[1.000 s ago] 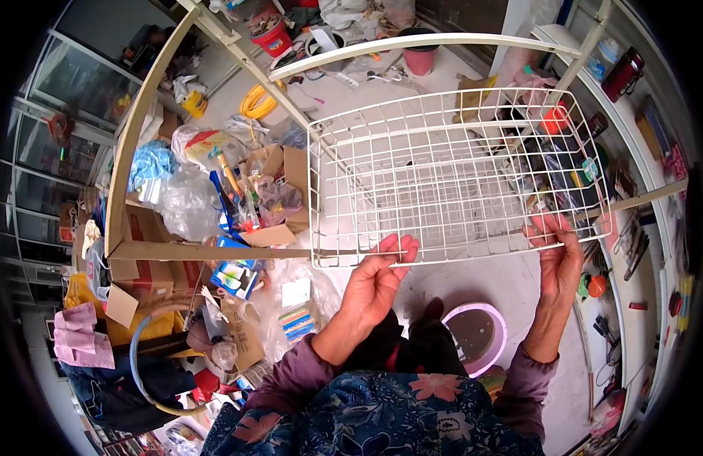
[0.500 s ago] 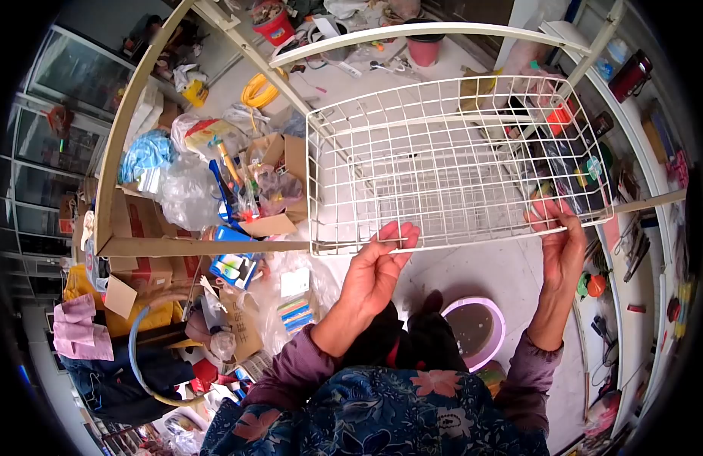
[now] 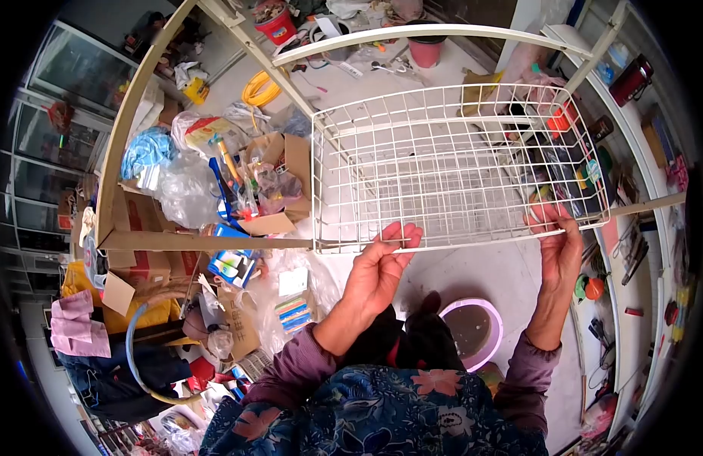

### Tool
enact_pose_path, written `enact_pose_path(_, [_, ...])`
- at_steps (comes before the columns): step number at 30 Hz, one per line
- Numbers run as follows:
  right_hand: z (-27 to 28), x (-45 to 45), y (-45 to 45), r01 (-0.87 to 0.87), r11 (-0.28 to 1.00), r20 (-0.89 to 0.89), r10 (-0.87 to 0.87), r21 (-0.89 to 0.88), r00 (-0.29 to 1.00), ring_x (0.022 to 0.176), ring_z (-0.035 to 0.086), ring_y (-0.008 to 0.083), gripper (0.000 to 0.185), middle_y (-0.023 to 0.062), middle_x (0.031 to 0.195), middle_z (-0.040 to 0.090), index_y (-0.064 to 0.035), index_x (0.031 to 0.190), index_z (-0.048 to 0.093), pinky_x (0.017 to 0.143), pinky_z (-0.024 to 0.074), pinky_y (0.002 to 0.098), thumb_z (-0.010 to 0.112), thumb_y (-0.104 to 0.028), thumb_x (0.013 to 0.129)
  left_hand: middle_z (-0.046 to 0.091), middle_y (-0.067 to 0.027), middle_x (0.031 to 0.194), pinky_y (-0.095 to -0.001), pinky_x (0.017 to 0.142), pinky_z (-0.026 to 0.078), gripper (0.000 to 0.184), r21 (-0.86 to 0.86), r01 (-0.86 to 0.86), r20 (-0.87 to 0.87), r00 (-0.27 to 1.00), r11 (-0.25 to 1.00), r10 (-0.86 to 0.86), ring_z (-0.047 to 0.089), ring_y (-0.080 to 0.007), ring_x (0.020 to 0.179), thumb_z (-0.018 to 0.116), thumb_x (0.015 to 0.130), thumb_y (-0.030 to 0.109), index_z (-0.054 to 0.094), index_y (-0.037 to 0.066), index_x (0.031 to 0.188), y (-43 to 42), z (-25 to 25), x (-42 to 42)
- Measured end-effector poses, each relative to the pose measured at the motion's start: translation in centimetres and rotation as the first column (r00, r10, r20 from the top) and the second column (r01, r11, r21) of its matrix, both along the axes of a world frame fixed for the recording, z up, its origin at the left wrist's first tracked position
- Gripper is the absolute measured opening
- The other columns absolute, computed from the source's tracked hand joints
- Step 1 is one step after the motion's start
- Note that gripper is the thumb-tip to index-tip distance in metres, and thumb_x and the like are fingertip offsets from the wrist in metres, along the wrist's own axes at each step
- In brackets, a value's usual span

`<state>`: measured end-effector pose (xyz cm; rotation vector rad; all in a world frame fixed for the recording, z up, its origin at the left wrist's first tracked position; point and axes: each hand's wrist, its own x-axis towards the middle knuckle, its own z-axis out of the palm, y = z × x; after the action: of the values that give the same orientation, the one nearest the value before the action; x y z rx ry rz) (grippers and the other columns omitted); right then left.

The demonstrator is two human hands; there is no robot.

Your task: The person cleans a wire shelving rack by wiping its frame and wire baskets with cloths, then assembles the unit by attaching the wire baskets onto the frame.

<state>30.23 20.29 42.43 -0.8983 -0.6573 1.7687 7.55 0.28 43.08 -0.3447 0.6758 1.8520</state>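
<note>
A white wire basket (image 3: 442,163) sits within a cream metal rack frame (image 3: 203,242), and its near rim faces me. My left hand (image 3: 381,266) grips that rim left of its middle, thumb and fingers curled around the wire. Toward the basket's right corner, my right hand (image 3: 558,243) is closed on the same near rim, with its fingertips inside the mesh. Through the wires the pale floor shows, and further wire mesh is visible lower down.
Below my hands stands a pink-rimmed basin (image 3: 497,334) with murky water. Cardboard boxes (image 3: 142,262), plastic bags (image 3: 188,190) and loose goods crowd the left. A yellow hose coil (image 3: 260,90) and a red bucket (image 3: 275,29) lie beyond. Shelves (image 3: 632,304) line the right.
The basket's far edge has dipped slightly and its left side has shifted a little to the right. Both hands keep hold of the near rim, almost in place.
</note>
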Motion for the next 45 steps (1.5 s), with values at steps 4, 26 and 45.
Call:
enact_pose_path(4, [0.1, -0.1, 0.0, 0.017, 1.0, -0.002, -0.017, -0.018, 1.0, 0.097, 0.058, 0.0371, 0.027, 0.0246, 0.103, 0.058, 0.0072, 0.104, 0.05, 0.084, 0.0495, 0.0535, 0.049, -0.005, 0.08, 0.048, -0.028, 0.116, -0.0407, 0.103, 0.036, 0.036, 0.009, -0.003, 0.016, 1.0, 1.0, 0.003, 0.045, -0.0383, 0.116, 0.05, 0.076, -0.007, 0.042, -0.011, 0.111, 0.0, 0.0, 0.1])
enact_pose_path(26, [-0.1, -0.7, 0.9, 0.003, 1.0, -0.015, -0.003, -0.009, 1.0, 0.094, 0.059, 0.0377, 0.03, 0.026, 0.1, 0.058, 0.0096, 0.106, 0.047, 0.082, 0.0504, 0.0538, 0.048, -0.004, 0.08, 0.047, -0.0283, 0.117, -0.0398, 0.102, 0.038, 0.038, -0.008, -0.017, -0.025, 1.0, 1.0, 0.017, 0.045, -0.0367, 0.116, 0.051, 0.078, -0.005, 0.04, -0.01, 0.113, 0.2, 0.3, -0.1])
enact_pose_path(45, [-0.2, 0.4, 0.7, -0.027, 0.999, -0.017, 0.027, 0.02, 0.999, 0.108, 0.051, 0.0426, 0.039, 0.0312, 0.112, 0.052, 0.014, 0.113, 0.042, 0.093, 0.0432, 0.0559, 0.049, -0.001, 0.078, 0.046, -0.0245, 0.12, -0.0379, 0.103, 0.036, 0.047, 0.013, 0.019, -0.059, 0.998, 1.0, -0.019, 0.046, -0.0329, 0.116, 0.05, 0.077, -0.004, 0.033, -0.009, 0.121, -0.3, -0.6, 0.7])
